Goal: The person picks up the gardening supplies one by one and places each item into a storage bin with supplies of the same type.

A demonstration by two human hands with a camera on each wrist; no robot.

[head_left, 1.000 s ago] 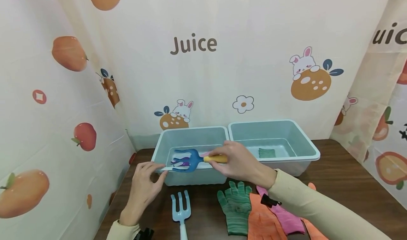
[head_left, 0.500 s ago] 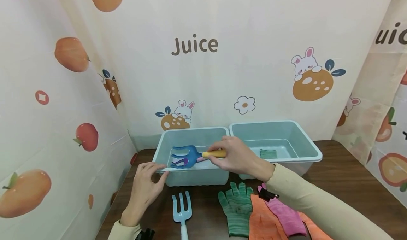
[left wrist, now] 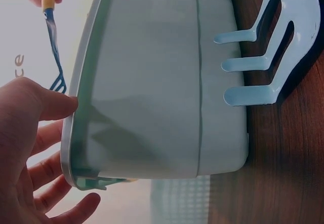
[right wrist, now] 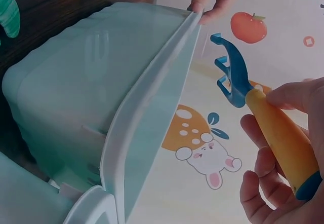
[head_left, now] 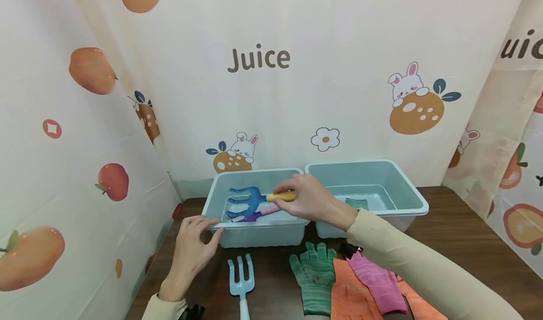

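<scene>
My right hand [head_left: 311, 200] grips the yellow handle of a blue three-pronged hand fork [head_left: 253, 198] over the left pale-blue bin [head_left: 259, 235]. The fork's prongs point left, and in the right wrist view the yellow handle [right wrist: 281, 138] lies between thumb and fingers. At the bin's front left corner, my left hand [head_left: 193, 251] pinches the rim, thumb outside and fingers over it. Inside that bin lies a purple tool with a pink handle [head_left: 268, 210], its far end hidden by my right hand. A light-blue hand fork [head_left: 242, 282] lies on the table before the bin.
A second pale-blue bin [head_left: 403, 204] stands just right of the first, with a small green piece [head_left: 356, 204] in it. Green [head_left: 316, 277], orange [head_left: 349, 287] and pink [head_left: 379, 282] gloves lie in front, partly beneath my right forearm. A printed curtain [head_left: 339, 75] hangs close behind.
My right hand has carried the blue fork farther back over the left bin, uncovering more of the purple tool. The left hand stays at the rim.
</scene>
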